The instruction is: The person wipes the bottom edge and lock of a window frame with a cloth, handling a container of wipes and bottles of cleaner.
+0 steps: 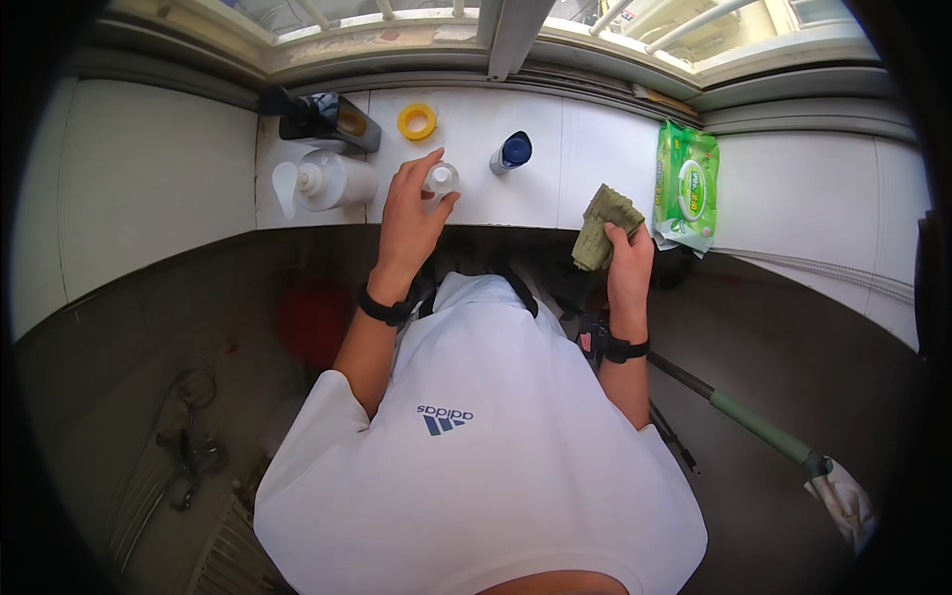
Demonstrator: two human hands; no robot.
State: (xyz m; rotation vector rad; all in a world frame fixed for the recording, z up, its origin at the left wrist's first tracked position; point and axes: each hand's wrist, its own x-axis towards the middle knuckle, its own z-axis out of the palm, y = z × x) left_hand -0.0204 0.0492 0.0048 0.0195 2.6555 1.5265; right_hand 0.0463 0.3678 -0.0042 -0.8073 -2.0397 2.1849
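Observation:
My left hand (pixel 415 207) has its thumb and fingers around a small clear bottle with a white cap (pixel 442 177) on the white tiled window sill (pixel 476 204). In my right hand (pixel 630 256) is a folded olive-green cloth (pixel 604 229), held near the sill's front edge. Between the hands, farther back, stands a small container with a dark blue cap (pixel 515 150). A yellow ring-shaped roll (pixel 416 122) lies behind my left hand. To the left of that hand is a white pump bottle (pixel 335 181), with a dark pump bottle (pixel 331 123) behind it.
A green pack of wipes (pixel 688 190) lies right of the cloth, reaching the sill's front edge. Window frames (pixel 520 37) run along the back. A beaded cord (pixel 818 271) crosses the sill at right. Below stand a green-and-grey pole (pixel 762 428) and a blurred red object (pixel 314 312).

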